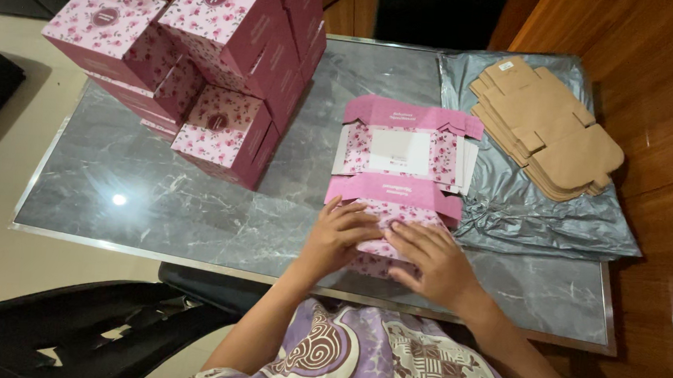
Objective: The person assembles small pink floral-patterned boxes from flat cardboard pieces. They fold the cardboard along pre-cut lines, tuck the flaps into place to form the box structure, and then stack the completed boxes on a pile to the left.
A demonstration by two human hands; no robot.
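The left hand [339,232] and right hand [433,261] press flat, fingers spread, on a pink flower-printed flat cardboard box blank [399,189] at the near edge of the grey marble-patterned table [195,211]. The card looks light and stiff yet creasable, best gripped by its flap edges. Assembled pink boxes [204,56] stack at far left; brown blanks [546,132] lie on silver plastic sheeting [553,218].
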